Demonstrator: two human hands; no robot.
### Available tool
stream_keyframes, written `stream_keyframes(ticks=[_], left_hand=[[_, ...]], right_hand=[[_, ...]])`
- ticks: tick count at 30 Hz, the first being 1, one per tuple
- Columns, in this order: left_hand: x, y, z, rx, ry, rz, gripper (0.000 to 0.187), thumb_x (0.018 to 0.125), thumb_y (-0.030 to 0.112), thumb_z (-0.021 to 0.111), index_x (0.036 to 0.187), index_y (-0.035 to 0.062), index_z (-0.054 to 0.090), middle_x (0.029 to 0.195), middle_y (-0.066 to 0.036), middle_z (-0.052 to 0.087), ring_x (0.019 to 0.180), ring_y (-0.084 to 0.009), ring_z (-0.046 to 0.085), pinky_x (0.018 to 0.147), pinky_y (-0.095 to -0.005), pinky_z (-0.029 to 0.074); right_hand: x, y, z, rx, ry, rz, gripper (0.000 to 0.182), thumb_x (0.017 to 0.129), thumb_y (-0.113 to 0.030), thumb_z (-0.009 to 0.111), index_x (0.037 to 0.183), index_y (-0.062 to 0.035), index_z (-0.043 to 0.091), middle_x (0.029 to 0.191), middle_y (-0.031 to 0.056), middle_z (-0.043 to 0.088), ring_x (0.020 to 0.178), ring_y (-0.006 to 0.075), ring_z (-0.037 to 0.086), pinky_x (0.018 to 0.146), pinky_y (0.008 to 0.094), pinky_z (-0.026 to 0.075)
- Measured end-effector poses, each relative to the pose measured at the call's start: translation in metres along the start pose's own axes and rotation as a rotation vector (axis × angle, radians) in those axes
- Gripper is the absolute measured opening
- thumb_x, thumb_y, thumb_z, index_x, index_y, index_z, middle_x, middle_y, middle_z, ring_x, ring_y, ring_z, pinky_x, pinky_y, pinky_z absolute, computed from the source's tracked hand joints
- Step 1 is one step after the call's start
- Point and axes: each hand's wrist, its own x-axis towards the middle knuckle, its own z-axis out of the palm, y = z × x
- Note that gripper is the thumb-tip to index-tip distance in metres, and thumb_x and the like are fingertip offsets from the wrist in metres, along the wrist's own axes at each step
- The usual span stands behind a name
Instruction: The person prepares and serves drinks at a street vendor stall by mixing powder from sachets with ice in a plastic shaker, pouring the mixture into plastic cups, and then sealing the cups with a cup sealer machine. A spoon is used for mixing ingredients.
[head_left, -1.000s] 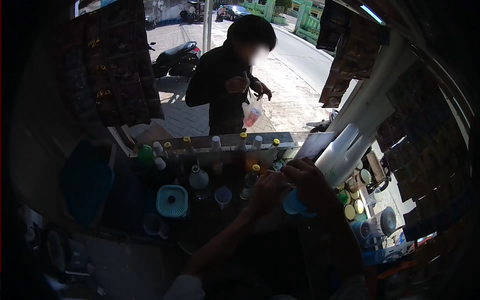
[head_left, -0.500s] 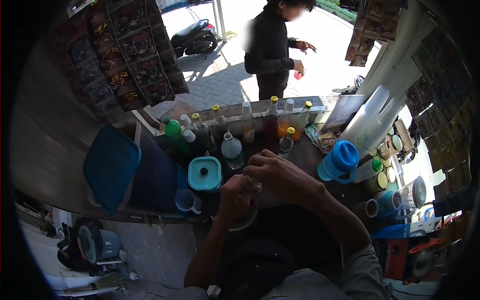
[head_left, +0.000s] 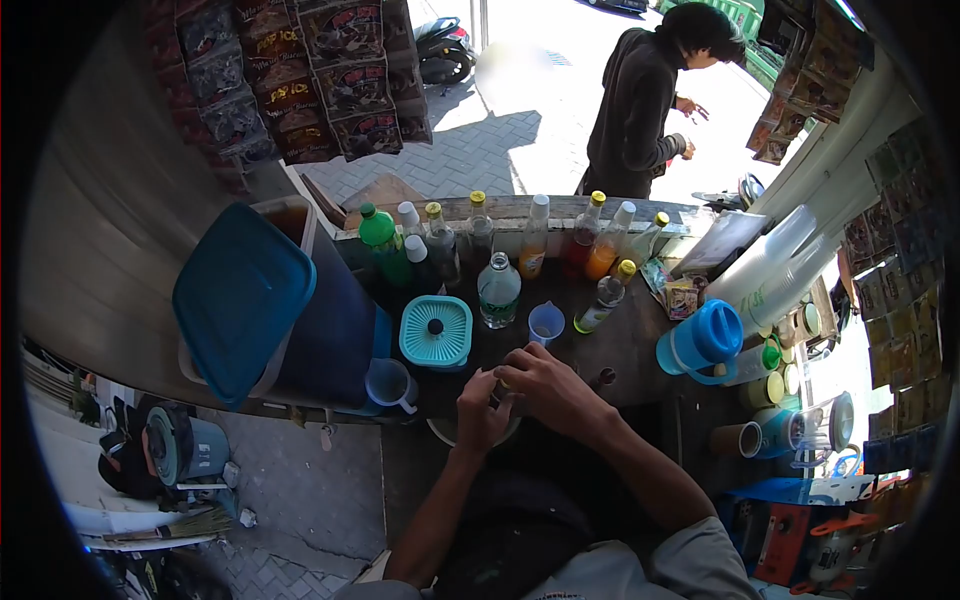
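The left hand (head_left: 482, 412) and right hand (head_left: 548, 385) are meeting over the near edge of the dark wooden tabletop (head_left: 620, 345), fingers curling together around something small that stays hidden, so I cannot tell what they are pinching; a pale round bowl (head_left: 440, 432) is sitting just beneath them; the square teal plastic lid (head_left: 436, 332) and small blue plastic cup (head_left: 545, 322) are crowding the room ahead, while the blue lidded jug (head_left: 700, 342) is standing well apart to the right.

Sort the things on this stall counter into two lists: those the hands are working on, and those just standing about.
In hand: left hand, right hand, bowl under them.
Standing about: teal lidded box, blue jug, water bottle, small cup, blue bin.
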Motion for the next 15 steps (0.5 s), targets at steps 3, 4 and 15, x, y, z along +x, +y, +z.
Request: stream_keyframes(ticks=[3,4,15], left_hand=[[-0.002,0.0,0.002,0.019,0.053,-0.018,0.035,0.066,0.007,0.076,0.097,0.002,0.058,0.092,-0.016,0.063,0.089,-0.0373,0.061,0.086,-0.0462,0.047],[-0.003,0.0,0.003,-0.01,0.074,-0.084,0.039,0.063,0.004,0.076,0.098,0.0024,0.057,0.093,-0.017,0.062,0.091,-0.0386,0.06,0.082,-0.0442,0.048],[-0.01,0.001,0.002,0.028,0.083,0.014,0.037,0.068,0.009,0.074,0.1,0.0068,0.058,0.094,-0.009,0.064,0.093,-0.032,0.061,0.085,-0.0429,0.045]], right_hand=[[0.001,-0.002,-0.006,-0.042,-0.025,0.002,0.04,0.071,-0.009,0.072,0.109,-0.0032,0.059,0.105,0.0083,0.058,0.096,0.0256,0.053,0.086,0.0346,0.047],[0.002,-0.003,-0.008,-0.049,-0.025,-0.012,0.037,0.072,-0.009,0.071,0.107,-0.0028,0.059,0.105,0.0087,0.059,0.095,0.0256,0.054,0.085,0.0349,0.047],[-0.001,-0.015,-0.017,-0.317,0.145,-0.026,0.025,0.08,-0.027,0.066,0.083,-0.0034,0.059,0.08,0.0084,0.056,0.073,0.0209,0.057,0.058,0.0317,0.046]])
